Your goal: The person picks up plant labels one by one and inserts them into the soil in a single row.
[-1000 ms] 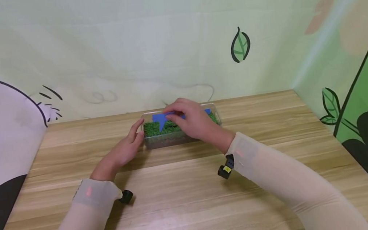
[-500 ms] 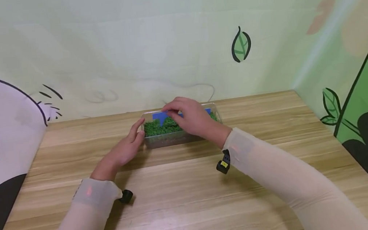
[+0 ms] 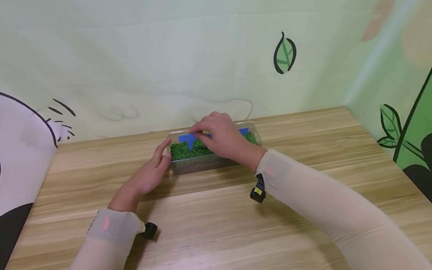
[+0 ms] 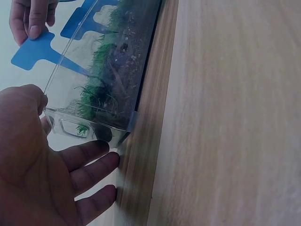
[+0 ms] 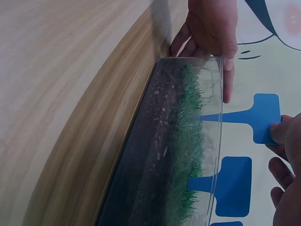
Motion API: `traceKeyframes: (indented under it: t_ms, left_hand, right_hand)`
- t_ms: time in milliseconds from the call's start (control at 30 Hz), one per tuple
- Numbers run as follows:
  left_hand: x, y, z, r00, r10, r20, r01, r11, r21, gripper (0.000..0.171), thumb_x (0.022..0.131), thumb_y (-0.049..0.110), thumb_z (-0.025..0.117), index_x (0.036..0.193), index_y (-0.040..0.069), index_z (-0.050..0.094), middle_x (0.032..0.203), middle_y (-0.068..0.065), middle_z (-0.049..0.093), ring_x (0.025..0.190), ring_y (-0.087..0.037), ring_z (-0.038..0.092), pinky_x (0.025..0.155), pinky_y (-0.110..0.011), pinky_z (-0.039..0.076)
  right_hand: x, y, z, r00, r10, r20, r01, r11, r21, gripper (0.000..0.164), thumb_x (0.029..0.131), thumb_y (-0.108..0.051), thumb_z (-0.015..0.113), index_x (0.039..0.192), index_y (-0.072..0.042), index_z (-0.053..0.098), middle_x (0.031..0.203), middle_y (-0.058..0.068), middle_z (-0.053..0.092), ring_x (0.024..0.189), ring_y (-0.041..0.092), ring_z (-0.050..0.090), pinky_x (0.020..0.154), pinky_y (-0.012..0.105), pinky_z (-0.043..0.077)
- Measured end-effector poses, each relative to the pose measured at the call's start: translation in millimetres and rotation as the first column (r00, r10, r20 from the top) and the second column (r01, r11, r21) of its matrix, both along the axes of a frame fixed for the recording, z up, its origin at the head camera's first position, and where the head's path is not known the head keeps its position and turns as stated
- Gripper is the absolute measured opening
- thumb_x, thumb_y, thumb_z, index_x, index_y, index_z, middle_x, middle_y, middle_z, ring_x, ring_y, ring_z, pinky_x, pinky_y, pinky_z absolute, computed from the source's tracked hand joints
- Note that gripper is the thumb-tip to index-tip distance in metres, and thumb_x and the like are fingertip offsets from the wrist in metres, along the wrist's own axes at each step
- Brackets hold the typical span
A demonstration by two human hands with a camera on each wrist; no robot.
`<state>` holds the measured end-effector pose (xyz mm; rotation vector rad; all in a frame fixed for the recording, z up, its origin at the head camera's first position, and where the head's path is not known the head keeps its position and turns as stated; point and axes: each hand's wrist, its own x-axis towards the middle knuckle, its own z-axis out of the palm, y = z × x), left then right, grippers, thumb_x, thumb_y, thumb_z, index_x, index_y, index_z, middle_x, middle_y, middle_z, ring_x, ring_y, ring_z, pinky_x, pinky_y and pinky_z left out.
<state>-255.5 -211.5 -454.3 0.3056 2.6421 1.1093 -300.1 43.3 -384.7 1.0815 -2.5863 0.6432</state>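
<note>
A clear plastic planter box (image 3: pixel 191 166) with dark soil and short green grass (image 3: pixel 182 151) stands near the back of the table. My left hand (image 3: pixel 151 175) holds its left end, thumb and fingers about the end wall and rim (image 4: pixel 28 155). With thumb and index finger, my right hand (image 3: pixel 221 136) pinches the broad head of a blue T-shaped plant label (image 5: pixel 265 117). The label stands upright with its narrow stem down in the grass. Another blue plant label (image 5: pixel 233 187) stands beside it, and the edge of one more shows in the right wrist view.
The wooden table (image 3: pixel 209 238) reaches forward to a pale printed backdrop (image 3: pixel 136 64) close behind the box. A small black camera hangs at each wrist, the left one (image 3: pixel 149 231) low over the table.
The pinched label has gone lower into the grass, and its stem shows shorter. My right hand and forearm have shifted slightly left. My left hand keeps its place at the box's end.
</note>
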Motion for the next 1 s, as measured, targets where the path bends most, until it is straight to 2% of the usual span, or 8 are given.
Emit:
traceKeyframes:
  t_ms: [333,700,1000]
  left_hand:
    - [1.5,0,2.3,1.0,-0.017,-0.008,0.017,1.0,0.006,0.059,0.109,0.049,0.02,0.161,0.035,-0.002,0.158,-0.029,0.029,0.141,-0.051,0.035,0.116,-0.064,0.025]
    - [0.2,1,0.1,1.0,0.002,0.002,-0.002,1.0,-0.003,0.058,0.108,0.051,0.021,0.161,0.038,0.0,0.158,-0.027,0.032,0.14,-0.05,0.038,0.115,-0.064,0.026]
    - [1.4,1,1.8,1.0,0.01,0.019,-0.01,1.0,0.003,0.058,0.108,0.052,0.021,0.16,0.04,-0.001,0.158,-0.027,0.032,0.14,-0.05,0.037,0.116,-0.064,0.025]
  right_hand:
    - [-3.6,-4,-3.0,0.999,-0.03,0.036,0.027,0.996,0.082,0.02,0.1,-0.027,0.064,0.115,-0.027,0.076,0.113,-0.009,0.074,0.106,0.018,0.059,0.094,0.046,0.041]
    - [-9.0,-9,-13.6,0.999,-0.053,0.012,0.049,0.974,0.219,0.022,0.101,-0.03,0.062,0.12,-0.031,0.074,0.115,-0.012,0.074,0.112,0.019,0.058,0.101,0.049,0.038]
    - [-8.1,-14,-10.6,0.998,-0.067,0.002,0.064,0.964,0.258,0.023,0.101,-0.028,0.062,0.121,-0.03,0.074,0.114,-0.012,0.074,0.115,0.02,0.057,0.104,0.049,0.036]
